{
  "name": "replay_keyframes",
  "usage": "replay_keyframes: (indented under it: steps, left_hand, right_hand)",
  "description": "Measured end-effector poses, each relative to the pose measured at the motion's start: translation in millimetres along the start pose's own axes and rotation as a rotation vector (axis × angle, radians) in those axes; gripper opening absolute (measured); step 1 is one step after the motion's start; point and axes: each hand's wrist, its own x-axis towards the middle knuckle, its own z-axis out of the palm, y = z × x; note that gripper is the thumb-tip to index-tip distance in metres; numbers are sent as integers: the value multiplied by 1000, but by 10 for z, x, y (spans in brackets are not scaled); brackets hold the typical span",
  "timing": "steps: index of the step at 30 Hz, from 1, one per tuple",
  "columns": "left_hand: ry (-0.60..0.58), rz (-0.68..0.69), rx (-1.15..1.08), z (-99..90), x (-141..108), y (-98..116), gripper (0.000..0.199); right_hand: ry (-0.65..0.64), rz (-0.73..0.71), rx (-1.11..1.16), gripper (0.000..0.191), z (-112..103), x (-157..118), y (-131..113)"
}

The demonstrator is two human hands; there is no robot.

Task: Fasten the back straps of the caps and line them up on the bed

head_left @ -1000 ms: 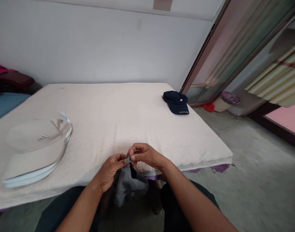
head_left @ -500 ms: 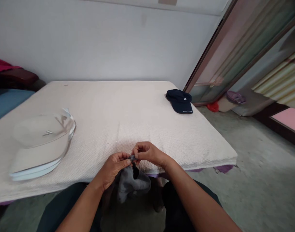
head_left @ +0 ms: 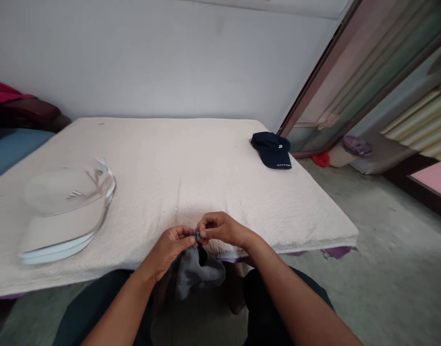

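A grey cap point(head_left: 196, 275) hangs below my hands, just off the near edge of the cream-covered bed point(head_left: 191, 173). My left hand point(head_left: 170, 252) and my right hand point(head_left: 222, 230) meet above it, fingertips pinched together on its small strap buckle. The cap's crown droops down between my knees. Most of the cap's brim is hidden behind my left hand.
A beige cap with white trim point(head_left: 67, 209) lies on the bed's left side. A navy cap point(head_left: 272, 150) sits at the far right corner. A blue cushion and dark red items sit at far left. A sliding door frame and bare floor are on the right.
The view has shifted slightly, so the bed and caps sit a little further right. My hands stay pinched on the grey cap's strap, barely moving.
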Motion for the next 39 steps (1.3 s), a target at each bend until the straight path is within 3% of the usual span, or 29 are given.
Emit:
replay_keyframes:
  steps: [17, 26, 33, 39]
  left_hand:
    - [23, 47, 123, -6, 32, -36, 25]
    - [17, 64, 148, -10, 48, -73, 25]
    - [110, 153, 104, -4, 54, -68, 26]
    - [177, 107, 177, 46, 24, 4, 22]
  right_hand:
    - [109, 5, -260, 5, 51, 20, 17]
    - [95, 1, -258, 3, 65, 24, 8]
    - [107, -15, -237, 4, 68, 52, 26]
    - [111, 10, -234, 4, 69, 72, 63]
